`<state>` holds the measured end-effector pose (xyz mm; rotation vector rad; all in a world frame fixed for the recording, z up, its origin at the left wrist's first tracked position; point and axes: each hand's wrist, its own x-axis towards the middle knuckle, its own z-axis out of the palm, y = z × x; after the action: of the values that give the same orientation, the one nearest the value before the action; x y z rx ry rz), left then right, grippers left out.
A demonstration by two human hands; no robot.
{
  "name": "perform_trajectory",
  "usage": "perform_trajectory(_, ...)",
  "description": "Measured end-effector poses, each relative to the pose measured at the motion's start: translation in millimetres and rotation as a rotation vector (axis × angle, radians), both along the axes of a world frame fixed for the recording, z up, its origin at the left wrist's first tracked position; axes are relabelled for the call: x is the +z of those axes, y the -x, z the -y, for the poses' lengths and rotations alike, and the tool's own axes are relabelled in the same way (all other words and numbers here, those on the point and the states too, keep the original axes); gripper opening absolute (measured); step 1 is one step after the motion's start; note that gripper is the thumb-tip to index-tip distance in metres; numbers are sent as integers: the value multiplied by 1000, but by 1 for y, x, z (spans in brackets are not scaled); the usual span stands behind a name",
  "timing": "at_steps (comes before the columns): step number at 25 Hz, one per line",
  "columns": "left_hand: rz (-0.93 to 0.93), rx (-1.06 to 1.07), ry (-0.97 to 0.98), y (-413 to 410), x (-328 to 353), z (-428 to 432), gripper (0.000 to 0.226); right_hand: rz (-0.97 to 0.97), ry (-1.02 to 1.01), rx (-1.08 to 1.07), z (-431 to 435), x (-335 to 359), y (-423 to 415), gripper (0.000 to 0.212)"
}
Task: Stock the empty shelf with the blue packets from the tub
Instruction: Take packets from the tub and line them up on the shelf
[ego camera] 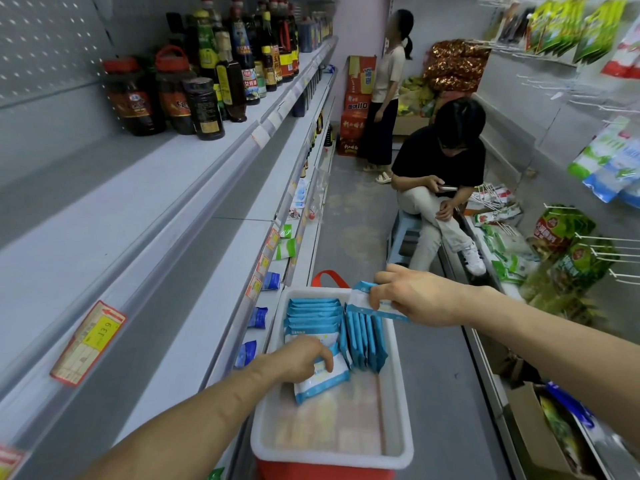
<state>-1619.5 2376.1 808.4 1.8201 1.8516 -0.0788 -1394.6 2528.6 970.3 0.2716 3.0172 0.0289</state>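
Head camera looks down a shop aisle. Far left, a yellow price tag (88,342) sticks on the edge of the bare grey shelf (104,216). Dark sauce bottles (207,64) stand further along it. The left hand (301,358) reaches into the white tub (332,452), its fingers curled down onto a tilted blue packet (327,381). More blue packets (313,313) lie in a pile at the far end of the tub, and a row (367,341) stands on edge beside them. The right hand (415,296) pinches another packet (362,299) between thumb and fingers, just over the tub's far right corner. A person (443,161) sits on a stool further back. Green bags (561,230) hang on the right.
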Motion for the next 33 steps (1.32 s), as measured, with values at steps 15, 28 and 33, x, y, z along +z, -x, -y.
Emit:
perform_trajectory(15, 5, 29, -77, 20, 91, 3, 42, 30, 143, 75, -14, 41, 57, 35)
perform_trajectory(28, -288, 484, -351, 102, 367, 145, 36, -215, 113, 427, 36, 199, 241, 35)
perform_trajectory(33, -362, 755, -355, 127, 412, 272, 34, -229, 127, 632, 122, 215, 300, 29)
